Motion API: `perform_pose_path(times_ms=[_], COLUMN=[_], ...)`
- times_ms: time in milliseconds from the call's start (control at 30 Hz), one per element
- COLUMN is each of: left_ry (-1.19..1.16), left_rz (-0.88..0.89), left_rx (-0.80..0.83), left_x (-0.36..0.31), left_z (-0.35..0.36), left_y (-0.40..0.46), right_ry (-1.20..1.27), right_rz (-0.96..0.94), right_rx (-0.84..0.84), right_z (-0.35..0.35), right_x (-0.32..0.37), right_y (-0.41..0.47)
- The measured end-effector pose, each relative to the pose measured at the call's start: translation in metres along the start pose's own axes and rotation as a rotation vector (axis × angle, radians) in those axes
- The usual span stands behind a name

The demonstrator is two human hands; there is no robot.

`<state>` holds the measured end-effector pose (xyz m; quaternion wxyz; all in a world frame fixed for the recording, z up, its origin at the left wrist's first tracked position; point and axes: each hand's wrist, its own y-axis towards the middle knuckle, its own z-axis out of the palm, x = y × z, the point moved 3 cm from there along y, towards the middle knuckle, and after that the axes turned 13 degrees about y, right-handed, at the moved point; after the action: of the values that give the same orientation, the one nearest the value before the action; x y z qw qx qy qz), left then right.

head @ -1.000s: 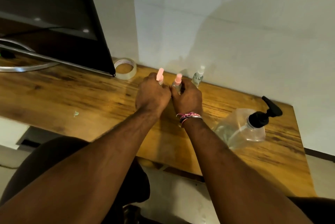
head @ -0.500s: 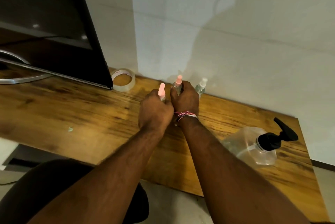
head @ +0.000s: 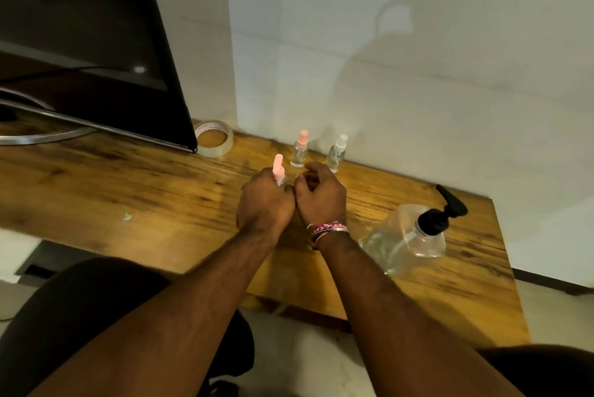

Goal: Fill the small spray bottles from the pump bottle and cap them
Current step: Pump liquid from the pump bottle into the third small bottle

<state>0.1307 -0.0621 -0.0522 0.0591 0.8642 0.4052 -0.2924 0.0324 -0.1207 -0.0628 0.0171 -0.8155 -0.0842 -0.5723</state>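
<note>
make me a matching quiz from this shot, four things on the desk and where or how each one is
Things:
1. pump bottle
2. tape roll
3. white-capped spray bottle
4. pink-capped spray bottle in the left hand

Places or states:
A. beside the monitor's corner
B. held off the desk, only its top showing above the fingers
C. near the desk's right end, black pump on top
D. standing by the wall, right of another pink-capped bottle

Pairs: 1-C, 2-A, 3-D, 4-B
</note>
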Motion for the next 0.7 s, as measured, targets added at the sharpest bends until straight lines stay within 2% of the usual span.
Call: perform_pose_path(times_ms=[100,200,367,533,700], left_ry=[0.028,0.064,0.160,0.101,0.149], left_rz=[0.058,0.125,0.265,0.227,0.201], left_rx=[0.032,0.086,0.276,0.435,0.411], left_x=[0.002,0.003,0.005,0.005,-0.006], left_z=[-0.010,-0.026,-0.047,-0.032,-0.025], left_y=[-0.024,-0.046,-0.067,-0.075,-0.063], right_ry=[0.094,0.029,-0.067,-0.099,-0.112], right_rz=[0.045,-0.021,-0.092,-0.139,-0.141], right_rx=[0.144,0.208,0.202,0.159,0.136], right_z=[-0.011,-0.026,-0.059,-0.071,-0.066], right_x=[0.013,0.028,0.038,0.033,0.033], right_y=[-0.024,-0.044,-0.074,-0.085,-0.073])
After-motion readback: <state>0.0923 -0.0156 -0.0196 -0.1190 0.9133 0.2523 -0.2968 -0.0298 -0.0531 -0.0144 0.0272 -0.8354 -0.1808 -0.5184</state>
